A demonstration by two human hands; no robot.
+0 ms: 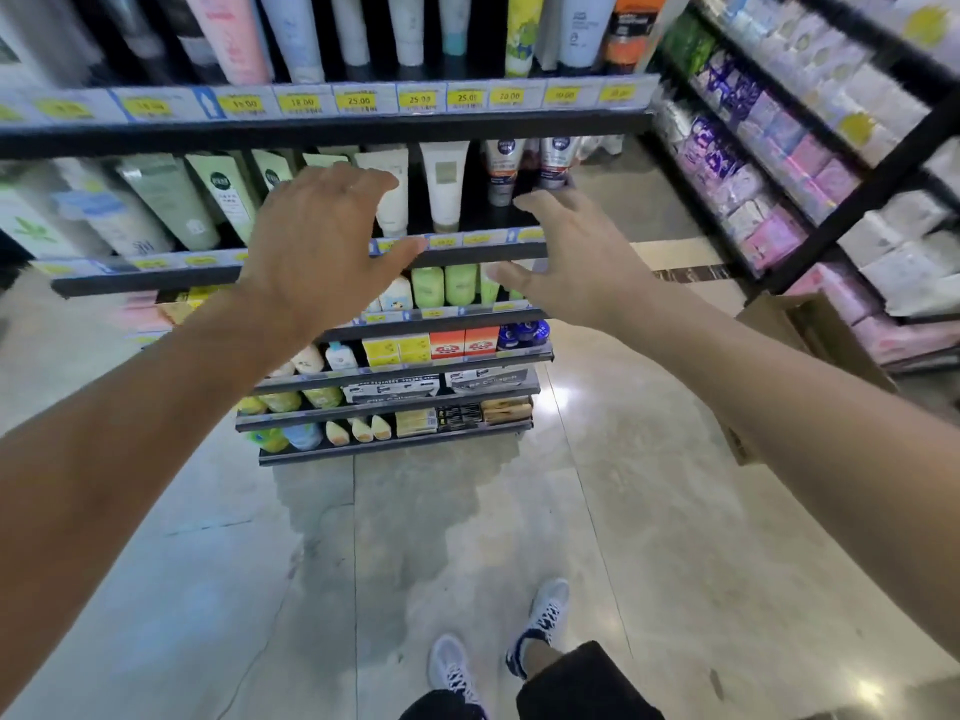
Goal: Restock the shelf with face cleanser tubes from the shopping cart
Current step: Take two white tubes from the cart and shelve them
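Note:
Both my hands are raised in front of the second shelf point(467, 252) of a tall store rack. My left hand point(322, 241) hovers with spread, relaxed fingers before a row of cream and pale green cleanser tubes point(444, 184), holding nothing. My right hand point(566, 267) is open too, just below two grey and orange tubes point(503, 171) at the shelf's right end. Neither hand touches a tube that I can see. No shopping cart is in view.
An upper shelf point(332, 127) with yellow price tags carries more tubes. Lower shelves hold boxes and bottles. To the right, another rack point(779, 163) is stacked with purple and pink packs, with a cardboard box point(810, 324) beside it. My feet stand on a polished floor.

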